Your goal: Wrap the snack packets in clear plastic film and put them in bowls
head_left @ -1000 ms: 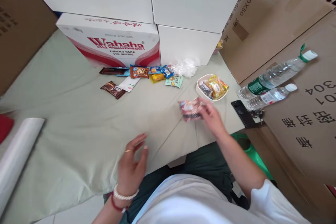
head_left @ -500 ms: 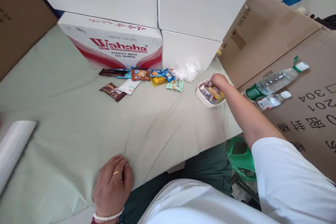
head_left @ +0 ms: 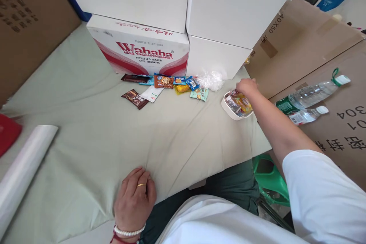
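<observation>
My right hand [head_left: 247, 87] reaches to the far rim of a small white oval container [head_left: 231, 113]. Its fingers are curled down at the rim, and their tips are hidden, so what they hold cannot be made out. Wrapped snacks [head_left: 242, 103] fill the container, some yellow, some silvery. Near the table's front edge my left hand [head_left: 135, 196] rests on the cloth, fingers bent together, with nothing visible in it. A row of snack packs lies farther back: a brown cookie pack [head_left: 164, 81], a blue pack [head_left: 193, 83], a mint-green pack [head_left: 199, 94] and a dark brown pack [head_left: 135, 99].
A Wahaha water carton [head_left: 143, 53] and plain white boxes [head_left: 219, 55] wall the back. Crumpled clear plastic [head_left: 212, 81] lies before them. Two bottles, one large [head_left: 313, 94] and one small [head_left: 309, 115], stand at right. A white roll [head_left: 28, 175] lies left; a green stool [head_left: 271, 179] is below.
The view has swung slightly left, so everything sits farther right. My right hand has shifted slightly at the container's rim. My left hand stays on the cloth.
</observation>
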Action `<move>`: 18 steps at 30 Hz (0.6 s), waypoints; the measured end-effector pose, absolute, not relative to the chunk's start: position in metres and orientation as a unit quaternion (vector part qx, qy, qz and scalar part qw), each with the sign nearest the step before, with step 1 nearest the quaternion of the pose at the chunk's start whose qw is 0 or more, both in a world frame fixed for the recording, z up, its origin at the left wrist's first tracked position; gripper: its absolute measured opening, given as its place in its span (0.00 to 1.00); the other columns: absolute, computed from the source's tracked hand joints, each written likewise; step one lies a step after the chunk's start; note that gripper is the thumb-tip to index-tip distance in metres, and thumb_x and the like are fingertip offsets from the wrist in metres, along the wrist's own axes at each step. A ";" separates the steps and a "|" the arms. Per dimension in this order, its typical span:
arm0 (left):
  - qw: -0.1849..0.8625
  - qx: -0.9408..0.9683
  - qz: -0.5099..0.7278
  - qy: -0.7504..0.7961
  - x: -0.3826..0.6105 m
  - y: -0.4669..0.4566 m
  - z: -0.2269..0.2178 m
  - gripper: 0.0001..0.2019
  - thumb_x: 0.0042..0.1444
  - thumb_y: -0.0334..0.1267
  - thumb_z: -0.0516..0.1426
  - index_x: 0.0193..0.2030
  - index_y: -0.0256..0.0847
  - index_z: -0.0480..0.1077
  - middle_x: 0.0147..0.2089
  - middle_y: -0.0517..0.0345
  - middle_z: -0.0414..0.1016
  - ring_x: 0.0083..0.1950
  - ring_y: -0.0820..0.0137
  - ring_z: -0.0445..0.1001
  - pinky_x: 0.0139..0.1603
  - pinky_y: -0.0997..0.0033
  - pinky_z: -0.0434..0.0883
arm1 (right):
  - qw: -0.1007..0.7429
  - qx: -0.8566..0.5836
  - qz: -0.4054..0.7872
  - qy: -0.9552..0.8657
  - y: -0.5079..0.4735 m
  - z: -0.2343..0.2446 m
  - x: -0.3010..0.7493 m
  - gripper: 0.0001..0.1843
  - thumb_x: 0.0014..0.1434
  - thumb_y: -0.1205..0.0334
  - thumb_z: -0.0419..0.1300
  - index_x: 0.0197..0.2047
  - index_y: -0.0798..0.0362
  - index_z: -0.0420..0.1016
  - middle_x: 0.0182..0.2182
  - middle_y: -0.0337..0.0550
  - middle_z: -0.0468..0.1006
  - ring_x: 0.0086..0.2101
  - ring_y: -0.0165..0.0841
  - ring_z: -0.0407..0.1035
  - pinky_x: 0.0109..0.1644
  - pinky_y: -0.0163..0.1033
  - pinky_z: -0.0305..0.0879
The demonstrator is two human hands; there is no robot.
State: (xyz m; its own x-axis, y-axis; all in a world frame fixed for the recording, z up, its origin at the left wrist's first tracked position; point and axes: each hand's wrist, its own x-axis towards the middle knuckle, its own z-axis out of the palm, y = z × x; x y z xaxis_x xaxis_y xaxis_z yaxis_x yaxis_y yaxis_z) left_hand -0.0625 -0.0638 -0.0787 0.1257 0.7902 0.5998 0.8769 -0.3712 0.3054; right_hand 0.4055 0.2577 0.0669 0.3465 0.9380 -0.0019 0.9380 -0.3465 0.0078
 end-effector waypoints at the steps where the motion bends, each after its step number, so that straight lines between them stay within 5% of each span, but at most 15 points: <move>1: 0.059 -0.746 -0.359 -0.557 -0.062 -0.064 -0.079 0.13 0.56 0.26 0.61 0.47 0.42 0.74 0.46 0.47 0.81 0.52 0.55 0.81 0.53 0.55 0.77 | -0.008 0.822 0.035 0.568 0.261 0.072 0.398 0.24 0.70 0.52 0.54 0.56 0.63 0.78 0.56 0.75 0.74 0.63 0.62 0.60 0.60 0.69 0.60; 4: 0.061 -0.741 -0.366 -0.560 -0.061 -0.066 -0.078 0.14 0.55 0.25 0.62 0.46 0.43 0.74 0.45 0.49 0.82 0.52 0.56 0.81 0.52 0.57 0.77 | -0.035 0.797 0.094 0.595 0.275 0.079 0.362 0.23 0.74 0.57 0.46 0.57 0.60 0.77 0.55 0.69 0.76 0.61 0.58 0.64 0.62 0.63 0.61; 7: 0.067 -0.736 -0.366 -0.565 -0.060 -0.067 -0.076 0.14 0.54 0.24 0.62 0.46 0.43 0.74 0.45 0.49 0.82 0.52 0.57 0.81 0.51 0.58 0.77 | -0.017 0.739 0.043 0.672 0.290 0.068 0.315 0.19 0.71 0.57 0.53 0.57 0.54 0.77 0.54 0.60 0.77 0.54 0.51 0.70 0.57 0.54 0.67; 10: 0.067 -0.737 -0.362 -0.566 -0.059 -0.067 -0.075 0.14 0.55 0.24 0.62 0.46 0.43 0.74 0.45 0.49 0.82 0.52 0.57 0.81 0.51 0.58 0.77 | 0.001 0.702 0.013 0.712 0.303 0.046 0.278 0.25 0.66 0.56 0.62 0.64 0.51 0.72 0.61 0.58 0.71 0.53 0.50 0.70 0.54 0.52 0.69; 13: 0.072 -0.737 -0.354 -0.571 -0.057 -0.067 -0.075 0.14 0.56 0.24 0.61 0.47 0.43 0.73 0.45 0.48 0.82 0.51 0.57 0.81 0.51 0.58 0.77 | -0.001 0.686 0.010 0.727 0.306 0.034 0.262 0.18 0.67 0.60 0.59 0.57 0.54 0.77 0.60 0.60 0.70 0.59 0.54 0.64 0.57 0.55 0.67; 16: 0.072 -0.734 -0.356 -0.574 -0.057 -0.067 -0.076 0.13 0.56 0.24 0.61 0.47 0.43 0.73 0.45 0.48 0.81 0.51 0.57 0.81 0.51 0.58 0.78 | -0.094 0.656 0.020 0.749 0.290 0.040 0.264 0.14 0.69 0.61 0.55 0.49 0.56 0.80 0.57 0.61 0.73 0.62 0.55 0.60 0.62 0.57 0.62; 18: 0.048 -0.731 -0.375 -0.568 -0.059 -0.067 -0.076 0.13 0.57 0.25 0.60 0.47 0.43 0.73 0.45 0.49 0.81 0.52 0.58 0.81 0.52 0.59 0.77 | -0.196 0.636 -0.041 0.745 0.267 0.048 0.270 0.14 0.69 0.58 0.55 0.48 0.55 0.80 0.51 0.57 0.77 0.57 0.51 0.65 0.61 0.55 0.63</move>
State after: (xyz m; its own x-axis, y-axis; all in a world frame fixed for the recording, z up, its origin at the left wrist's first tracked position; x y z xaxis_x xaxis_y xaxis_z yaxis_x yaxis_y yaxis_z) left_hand -0.0590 -0.0671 -0.0757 0.0747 0.7947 0.6024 0.8664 -0.3508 0.3553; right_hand 0.2704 0.2668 0.0476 -0.1149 0.9639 0.2401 0.9314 0.1886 -0.3113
